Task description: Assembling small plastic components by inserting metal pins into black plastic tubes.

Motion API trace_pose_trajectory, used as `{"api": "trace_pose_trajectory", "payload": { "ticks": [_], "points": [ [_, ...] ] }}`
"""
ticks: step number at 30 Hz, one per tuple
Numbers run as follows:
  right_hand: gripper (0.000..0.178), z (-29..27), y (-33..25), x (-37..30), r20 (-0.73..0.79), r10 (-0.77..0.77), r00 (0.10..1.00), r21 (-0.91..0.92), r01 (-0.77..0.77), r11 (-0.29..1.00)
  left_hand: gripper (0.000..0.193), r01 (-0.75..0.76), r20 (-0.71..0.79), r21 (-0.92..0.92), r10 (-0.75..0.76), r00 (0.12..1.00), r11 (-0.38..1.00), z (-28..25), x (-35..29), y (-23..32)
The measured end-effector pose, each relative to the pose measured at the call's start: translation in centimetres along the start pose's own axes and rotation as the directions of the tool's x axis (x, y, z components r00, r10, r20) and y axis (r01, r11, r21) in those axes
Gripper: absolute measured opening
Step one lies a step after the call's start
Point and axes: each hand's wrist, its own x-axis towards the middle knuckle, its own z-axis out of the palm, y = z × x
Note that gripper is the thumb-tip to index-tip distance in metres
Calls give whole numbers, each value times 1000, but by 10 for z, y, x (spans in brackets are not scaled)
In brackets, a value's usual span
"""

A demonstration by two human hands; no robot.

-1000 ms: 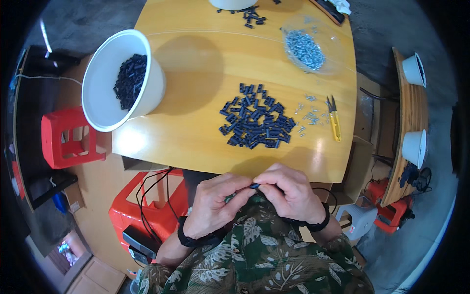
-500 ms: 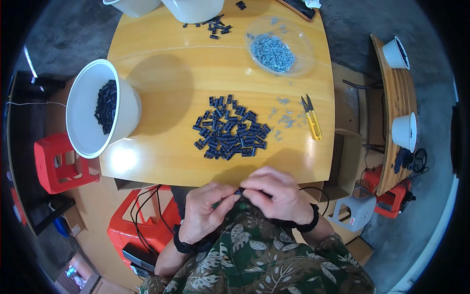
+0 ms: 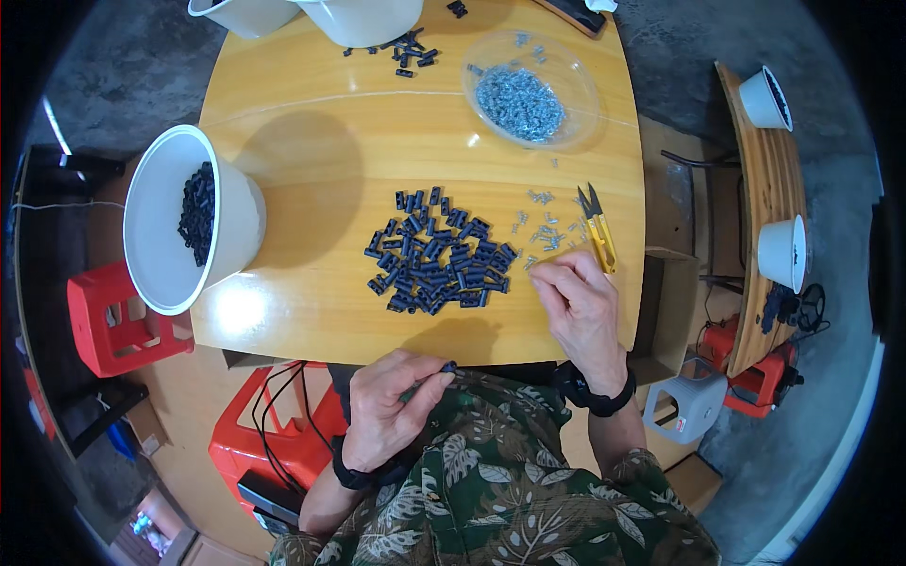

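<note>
L hand (image 3: 392, 406) sits below the table's (image 3: 311, 141) near edge, fingers pinched on a small black part (image 3: 447, 367). R hand (image 3: 580, 307), fingertips closed, picks at tiny metal bits (image 3: 545, 234) by the yellow snips (image 3: 600, 236) near the right edge, beside the black parts pile (image 3: 439, 259).

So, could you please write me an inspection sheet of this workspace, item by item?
Surface: round yellow wooden table, glossy.
Job's things: pile of small black plastic pieces at the centre; scattered small silver metal parts beside it.
Clutter: white plastic bucket tilted at the left edge, black pieces inside; clear shallow bowl of silver parts; yellow-handled snips.
Grips: left hand pinches one black piece near the chest; right hand reaches onto the silver parts, whether it grasps one cannot be told.
Cables: black cables over a red plastic stool.
Surroundings: concrete floor, second wooden table with white cups.
</note>
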Motion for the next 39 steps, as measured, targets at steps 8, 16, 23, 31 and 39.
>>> {"api": "trace_pose_trajectory", "payload": {
  "ticks": [8,16,23,31,39],
  "points": [
    [7,-7,-12,-13,150,206,967,320,-244,916,15,-41,-12,4,41,999,999,-3,-3,-1],
    [7,-5,-39,-23,537,111,836,839,-543,30,16,-141,-4,10,141,990,990,-10,-3,5],
    [10,4,-57,-22,608,-38,793,786,-608,-115,19,-247,-6,18,247,969,969,-17,-8,10],
    [11,-2,-78,-17,606,47,794,790,-608,85,21,-283,-51,-24,282,958,959,-19,-12,5],
    [16,-3,-88,-16,386,60,920,746,-350,567,21,-283,-71,55,286,956,958,-16,-11,6]
  ]
}}
